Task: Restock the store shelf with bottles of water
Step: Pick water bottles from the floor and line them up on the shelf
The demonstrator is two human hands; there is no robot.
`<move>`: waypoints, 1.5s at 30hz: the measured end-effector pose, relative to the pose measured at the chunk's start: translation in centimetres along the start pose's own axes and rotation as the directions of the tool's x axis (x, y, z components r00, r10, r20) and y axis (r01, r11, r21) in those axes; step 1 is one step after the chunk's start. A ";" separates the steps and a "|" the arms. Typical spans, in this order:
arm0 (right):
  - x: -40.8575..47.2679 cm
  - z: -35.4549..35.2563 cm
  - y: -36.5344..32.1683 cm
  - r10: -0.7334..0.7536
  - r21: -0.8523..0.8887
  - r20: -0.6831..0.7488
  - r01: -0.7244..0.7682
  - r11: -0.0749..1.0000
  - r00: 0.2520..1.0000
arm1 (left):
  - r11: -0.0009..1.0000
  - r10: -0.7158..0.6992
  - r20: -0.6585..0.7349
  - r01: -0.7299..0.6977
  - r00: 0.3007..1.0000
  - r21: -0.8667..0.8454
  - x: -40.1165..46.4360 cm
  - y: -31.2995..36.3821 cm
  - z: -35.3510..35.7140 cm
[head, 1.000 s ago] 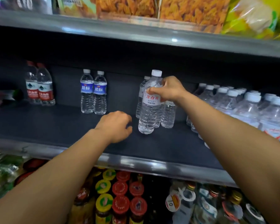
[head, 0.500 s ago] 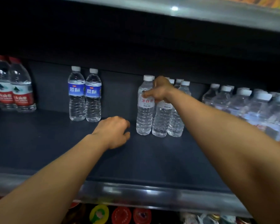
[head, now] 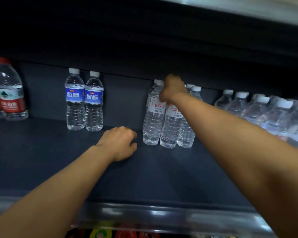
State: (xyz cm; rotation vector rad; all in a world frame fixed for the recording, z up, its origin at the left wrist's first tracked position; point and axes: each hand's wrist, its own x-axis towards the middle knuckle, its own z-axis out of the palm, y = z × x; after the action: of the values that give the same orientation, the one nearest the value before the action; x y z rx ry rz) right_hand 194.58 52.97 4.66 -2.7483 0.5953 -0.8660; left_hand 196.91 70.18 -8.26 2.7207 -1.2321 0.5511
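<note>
Head view: right hand fingers grasp bottle at far shelf.
Left hand: loosely curled, holding nothing.
Left: blue-label bottles.
Right: bottle row.

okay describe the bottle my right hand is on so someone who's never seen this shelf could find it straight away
On the dark shelf, right of the two blue-labelled bottles, stands a small cluster of clear white-labelled bottles. Yours is the white-labelled bottle at the cluster's left edge, red characters on its label, the right hand gripping its neck.
</note>
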 end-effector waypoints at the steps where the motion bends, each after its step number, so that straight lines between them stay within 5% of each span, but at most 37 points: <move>1: -0.1 -0.1 -0.1 -0.020 -0.025 0.001 0.020 0.999 1.000 | 1.000 -0.002 0.001 0.002 1.000 -0.001 0.0 0.0 0.0; 6: -0.4 -0.6 -0.1 -0.105 -0.092 0.097 0.114 0.989 0.990 | 1.000 -0.018 0.018 0.018 1.000 0.005 -0.4 0.3 -0.5; 23: -4.6 -1.3 1.0 -0.168 -0.199 0.041 0.173 0.965 0.985 | 0.984 -0.025 -0.025 0.029 0.999 0.175 -4.0 3.5 -2.8; 35: -25.3 -7.0 5.1 -0.313 -0.143 0.167 0.337 0.930 0.935 | 0.965 0.033 -0.024 -0.025 0.999 0.260 -14.6 12.2 -6.5; 45: -46.4 -5.7 14.6 -0.106 -0.084 0.324 0.141 0.986 0.940 | 0.986 0.154 0.032 -0.156 0.988 0.061 -28.1 23.9 -1.8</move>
State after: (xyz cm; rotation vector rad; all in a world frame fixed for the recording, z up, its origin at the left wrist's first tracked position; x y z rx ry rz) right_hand 151.95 59.52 -18.61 -2.9595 0.4205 -0.4033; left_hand 161.63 74.54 -18.11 2.7072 -1.4673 0.5809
